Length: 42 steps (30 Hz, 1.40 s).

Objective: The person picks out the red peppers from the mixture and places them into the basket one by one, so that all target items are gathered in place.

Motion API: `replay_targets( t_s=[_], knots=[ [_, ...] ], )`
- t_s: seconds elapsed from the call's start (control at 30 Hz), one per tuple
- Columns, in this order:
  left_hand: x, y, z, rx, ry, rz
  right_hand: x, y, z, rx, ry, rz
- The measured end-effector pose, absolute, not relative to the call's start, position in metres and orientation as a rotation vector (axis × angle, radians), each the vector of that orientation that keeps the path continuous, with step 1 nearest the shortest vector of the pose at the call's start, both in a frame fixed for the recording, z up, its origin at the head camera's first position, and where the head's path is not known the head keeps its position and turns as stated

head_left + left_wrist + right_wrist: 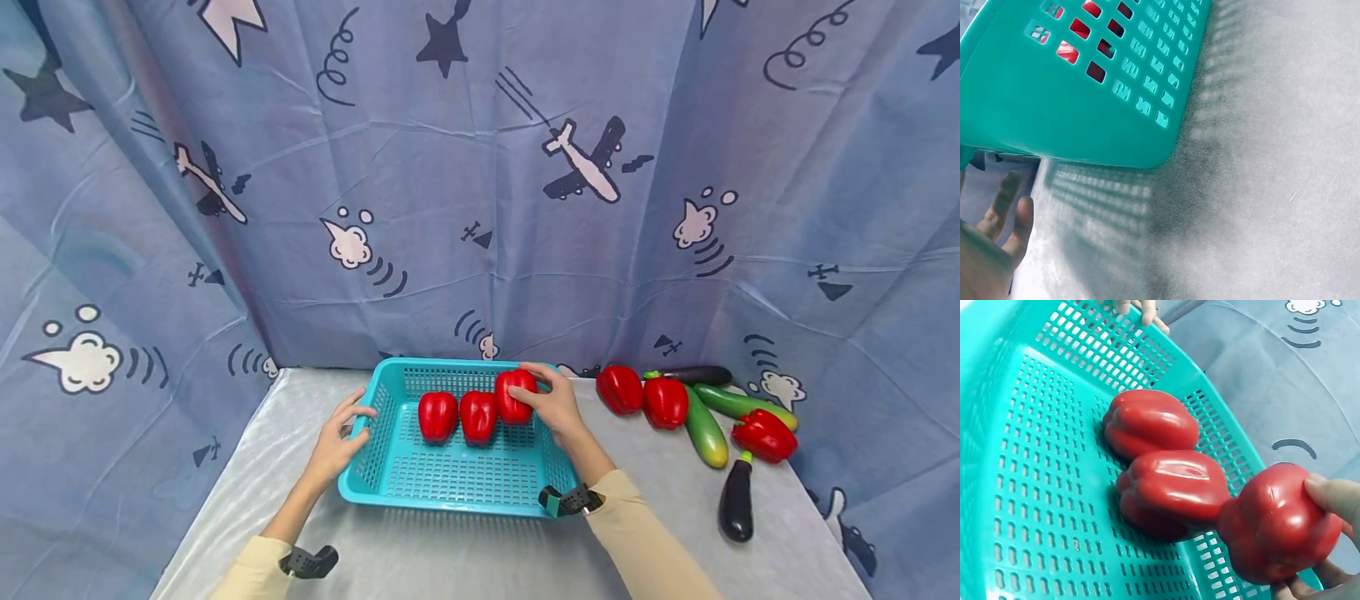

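Observation:
A turquoise perforated basket (465,492) stands at the middle of the table. Two red bell peppers (438,417) (478,417) lie side by side inside it. My right hand (553,406) grips a third red bell pepper (1275,525) at the basket's back right, thumb on one side and fingers around the other. In the right wrist view its side meets the neighbouring pepper. At the left rim is my left hand (337,440), fingers spread, with fingertips (1147,312) right at the rim. The left wrist view shows other fingers (1022,228) held loosely outside the basket.
On the table's right side lie more red bell peppers (619,390), two eggplants (737,502) (697,375) and two green, yellow-tipped cucumber-like vegetables (705,427) (742,405). A blue patterned curtain (480,167) hangs behind the table and around its sides.

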<state>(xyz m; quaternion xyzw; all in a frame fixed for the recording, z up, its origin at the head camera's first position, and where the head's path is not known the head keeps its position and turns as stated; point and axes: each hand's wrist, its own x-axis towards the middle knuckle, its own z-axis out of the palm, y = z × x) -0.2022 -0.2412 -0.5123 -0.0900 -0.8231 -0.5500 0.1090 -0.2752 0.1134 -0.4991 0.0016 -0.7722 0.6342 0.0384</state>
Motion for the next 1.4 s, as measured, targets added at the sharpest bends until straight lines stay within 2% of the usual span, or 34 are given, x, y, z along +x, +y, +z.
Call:
replay_targets(
  t_s=[0.4,0.6,0.8,1.1,1.4],
  knots=[
    [-0.221,-0.255,-0.545,-0.237,-2.433,-1.620,-0.274,0.106,-0.506,-0.092,-2.425,1.890],
    [-0.223,-0.258,-0.549,-0.252,-2.435,-1.631,-0.274,0.105,-0.507,-0.095,-2.424,1.876],
    [-0.220,-0.253,-0.544,-0.260,-2.424,-1.620,-0.272,0.105,-0.505,-0.128,-2.436,1.871],
    [-0.205,-0.243,-0.515,-0.255,-2.437,-1.615,-0.274,0.103,-0.506,-0.150,-2.458,1.834],
    [-0.203,-0.242,-0.514,-0.261,-2.428,-1.622,-0.275,0.107,-0.508,-0.093,-2.453,1.858]
  ],
)
